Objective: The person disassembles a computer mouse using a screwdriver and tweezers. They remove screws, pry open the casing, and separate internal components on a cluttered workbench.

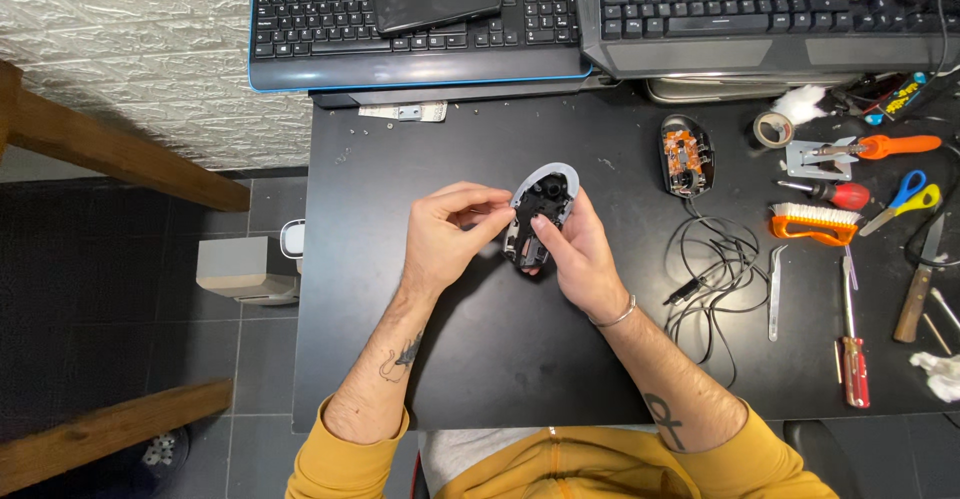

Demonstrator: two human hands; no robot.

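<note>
I see the mouse shell (541,209) held up over the middle of the black table (470,359), its hollow inside facing me. My right hand (575,259) cradles it from below, fingers curled round its lower edge and the thumb laid across the inside. My left hand (450,234) sits just beside it, thumb and forefinger pinched together at the shell's left rim; whether they grip a small part I cannot tell. The mouse is already apart: its base with the orange circuit board (686,155) lies well apart to the right, its cable (715,269) in loose loops below it. Tweezers (775,289) and 1 red screwdriver (852,354) lie untouched further right. I judge the opening done, the work on the shell in hand, and reassembly left
</note>
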